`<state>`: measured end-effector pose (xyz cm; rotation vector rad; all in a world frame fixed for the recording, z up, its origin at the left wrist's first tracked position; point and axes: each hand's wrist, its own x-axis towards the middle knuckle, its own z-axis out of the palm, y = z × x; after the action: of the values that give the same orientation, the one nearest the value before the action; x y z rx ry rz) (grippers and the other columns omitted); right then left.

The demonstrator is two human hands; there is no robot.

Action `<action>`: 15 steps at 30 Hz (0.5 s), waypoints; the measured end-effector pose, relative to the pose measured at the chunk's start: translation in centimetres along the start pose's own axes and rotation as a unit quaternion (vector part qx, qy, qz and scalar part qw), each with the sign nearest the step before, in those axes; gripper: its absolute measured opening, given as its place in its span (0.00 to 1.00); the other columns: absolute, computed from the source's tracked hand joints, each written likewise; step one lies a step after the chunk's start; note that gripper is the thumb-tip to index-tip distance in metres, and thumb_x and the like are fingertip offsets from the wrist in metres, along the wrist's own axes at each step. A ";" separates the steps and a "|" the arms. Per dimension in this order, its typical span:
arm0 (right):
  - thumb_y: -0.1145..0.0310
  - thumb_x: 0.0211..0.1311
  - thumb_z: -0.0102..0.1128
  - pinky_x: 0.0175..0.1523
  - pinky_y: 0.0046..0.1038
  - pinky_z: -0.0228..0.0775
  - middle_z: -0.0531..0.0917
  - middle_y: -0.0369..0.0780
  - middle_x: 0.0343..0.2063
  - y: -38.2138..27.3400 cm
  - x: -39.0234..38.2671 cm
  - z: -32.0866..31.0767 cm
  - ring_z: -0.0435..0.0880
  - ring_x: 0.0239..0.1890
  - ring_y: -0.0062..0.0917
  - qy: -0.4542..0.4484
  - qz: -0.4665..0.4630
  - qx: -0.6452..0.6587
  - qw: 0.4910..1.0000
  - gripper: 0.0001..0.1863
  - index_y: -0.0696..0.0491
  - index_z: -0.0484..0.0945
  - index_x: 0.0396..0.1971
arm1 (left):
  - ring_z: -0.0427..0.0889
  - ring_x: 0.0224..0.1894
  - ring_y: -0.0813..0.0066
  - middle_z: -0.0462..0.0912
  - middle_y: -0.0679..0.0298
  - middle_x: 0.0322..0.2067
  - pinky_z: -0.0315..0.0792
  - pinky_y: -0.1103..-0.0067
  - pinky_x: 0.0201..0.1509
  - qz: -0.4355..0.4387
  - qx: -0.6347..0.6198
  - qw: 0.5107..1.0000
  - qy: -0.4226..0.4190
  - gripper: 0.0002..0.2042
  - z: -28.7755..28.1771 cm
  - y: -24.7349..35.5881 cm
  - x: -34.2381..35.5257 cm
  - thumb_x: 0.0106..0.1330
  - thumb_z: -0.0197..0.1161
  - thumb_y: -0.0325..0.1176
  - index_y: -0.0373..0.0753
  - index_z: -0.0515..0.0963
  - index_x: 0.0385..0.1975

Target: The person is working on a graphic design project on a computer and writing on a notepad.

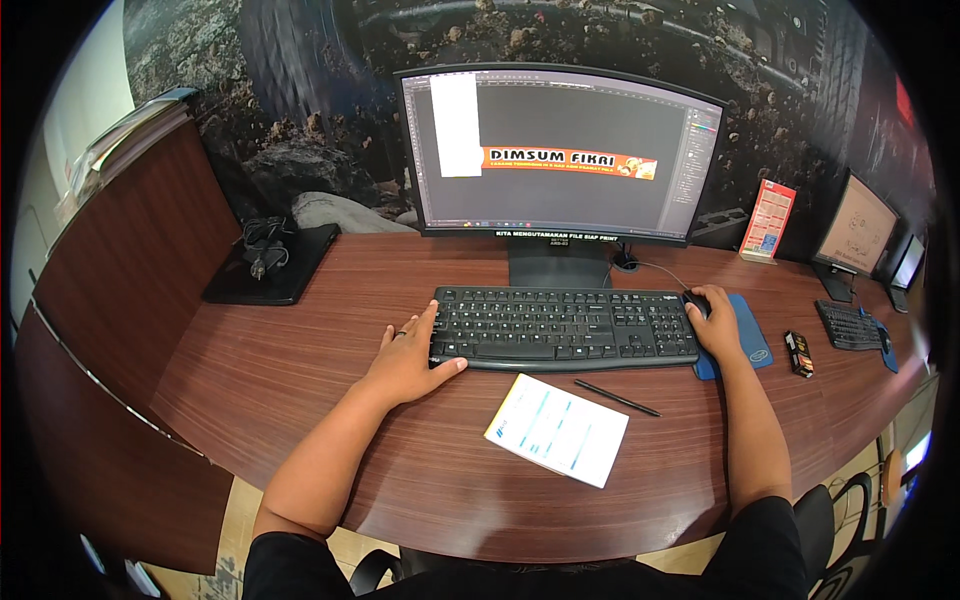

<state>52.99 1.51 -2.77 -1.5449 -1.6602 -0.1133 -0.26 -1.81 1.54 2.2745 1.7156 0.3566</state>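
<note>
My left hand (408, 358) lies with its fingers apart at the left end of a black keyboard (570, 325), the fingertips at its edge and the thumb along its front edge. A ring shows on one finger. To the right of the keyboard, my right hand (717, 325) is curled over a dark computer mouse (697, 302), mostly hidden beneath it, on a blue mouse pad (753, 337). Behind the keyboard a curved monitor (570, 205) displays a red-orange banner on a grey editing screen. In front lie a white printed notepad (558, 430) and a black pen (618, 398).
A flat black device (305, 265) with a coiled cable (263, 245) sits at the left by a wooden partition (140, 230). Farther right are a small dark box (798, 353), a red-and-white desk calendar (768, 220), a second monitor (858, 225) and another keyboard (848, 325).
</note>
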 end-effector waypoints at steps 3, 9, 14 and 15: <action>0.73 0.56 0.67 0.62 0.37 0.73 0.82 0.46 0.51 -0.3 0.1 -0.1 0.81 0.57 0.44 -0.018 0.024 -0.007 1.000 0.15 0.56 0.81 0.45 | 0.59 0.77 0.45 0.61 0.35 0.72 0.43 0.49 0.80 -0.008 0.000 1.000 -0.005 0.53 -0.1 0.1 0.0 0.65 0.66 0.59 0.32 0.43 0.79; 0.73 0.55 0.63 0.62 0.38 0.72 0.83 0.46 0.51 -0.2 -0.1 -0.3 0.81 0.57 0.45 -0.013 0.020 -0.016 1.000 0.15 0.56 0.80 0.44 | 0.59 0.77 0.45 0.61 0.35 0.72 0.43 0.50 0.81 -0.005 -0.003 1.000 -0.008 0.53 -0.2 0.0 0.0 0.66 0.64 0.61 0.32 0.44 0.79; 0.73 0.55 0.63 0.62 0.38 0.72 0.83 0.46 0.50 -0.8 0.0 -0.5 0.81 0.57 0.44 -0.022 0.036 -0.021 0.999 0.15 0.56 0.80 0.44 | 0.59 0.77 0.45 0.61 0.35 0.72 0.42 0.50 0.81 -0.001 0.000 1.000 -0.009 0.53 0.0 -0.3 -0.1 0.66 0.63 0.62 0.32 0.44 0.79; 0.73 0.55 0.63 0.62 0.38 0.72 0.83 0.46 0.51 -0.7 0.0 -0.5 0.81 0.57 0.44 -0.021 0.035 -0.022 0.999 0.15 0.56 0.80 0.44 | 0.59 0.77 0.45 0.61 0.35 0.72 0.42 0.50 0.81 -0.001 -0.001 1.000 -0.008 0.53 0.0 -0.2 -0.1 0.66 0.63 0.62 0.32 0.44 0.79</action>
<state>52.62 1.07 -2.15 -1.6466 -1.6437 -0.0810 -0.49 -1.83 1.47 2.2685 1.7083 0.3378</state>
